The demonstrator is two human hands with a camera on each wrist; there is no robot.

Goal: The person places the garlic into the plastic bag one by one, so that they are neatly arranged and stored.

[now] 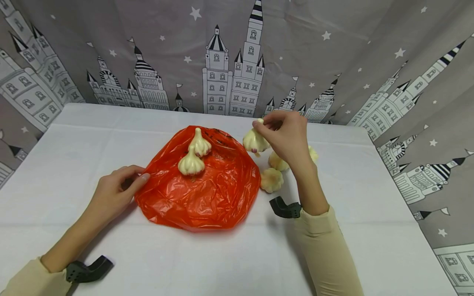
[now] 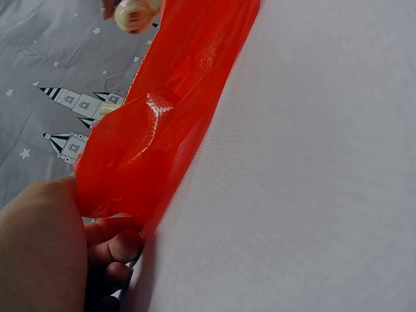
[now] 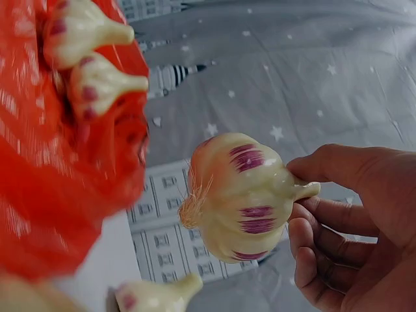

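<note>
A red plastic bag (image 1: 207, 193) lies spread on the white table, its left edge pinched between the thumb and fingers of my left hand (image 1: 120, 185). Two garlic bulbs (image 1: 191, 163) rest together on the bag's upper left part. By its stem, my right hand (image 1: 289, 133) holds another garlic bulb (image 1: 255, 141) just off the bag's upper right edge; the right wrist view shows its purple streaks and root tuft. Below that hand, several garlic bulbs (image 1: 272, 180) sit right of the bag, partly hidden by my right forearm.
The white-covered table (image 1: 177, 263) reaches back to a grey curtain (image 1: 296, 45) printed with castles and stars. A black wrist camera mount (image 1: 90, 269) is worn on my left wrist, and a similar mount (image 1: 286, 207) on my right.
</note>
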